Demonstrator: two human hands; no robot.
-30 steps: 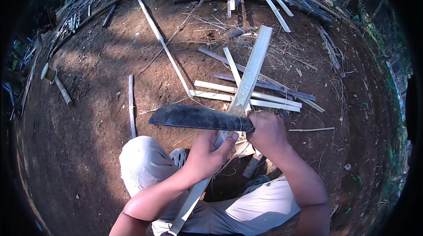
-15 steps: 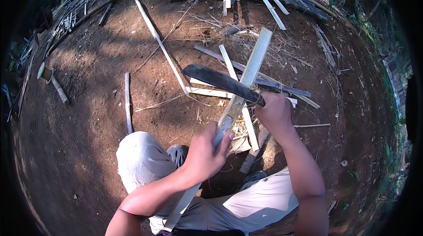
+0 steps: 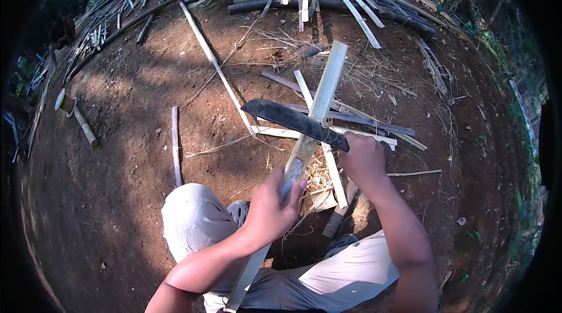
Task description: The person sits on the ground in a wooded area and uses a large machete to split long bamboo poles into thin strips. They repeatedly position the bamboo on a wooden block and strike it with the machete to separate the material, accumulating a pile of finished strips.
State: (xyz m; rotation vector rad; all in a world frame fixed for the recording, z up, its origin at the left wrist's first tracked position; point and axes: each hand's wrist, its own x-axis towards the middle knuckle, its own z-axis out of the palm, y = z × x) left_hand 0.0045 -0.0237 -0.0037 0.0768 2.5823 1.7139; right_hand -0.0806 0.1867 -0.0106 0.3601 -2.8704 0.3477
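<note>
My left hand is wrapped round a long split bamboo strip, which slants from my lap up and away to the right. Its pale hollow inner side faces up. In my right hand is the handle of a machete with a dark, curved blade. That blade lies across the strip beyond my left hand, its tip pointing left. A small curl of shaving shows at the blade's far edge where it crosses the strip. The fingers under the strip are partly hidden.
Several bamboo slats and a heap of shavings lie on the brown soil beyond my knees. A long pole stretches away at left, near a short stick. Stacked bamboo lines the far side. A spool-like object rests far left.
The machete has slid a little nearer along the bamboo strip, with my right hand lower. The strip's far end has swung slightly left. The whole view has also shifted a little.
</note>
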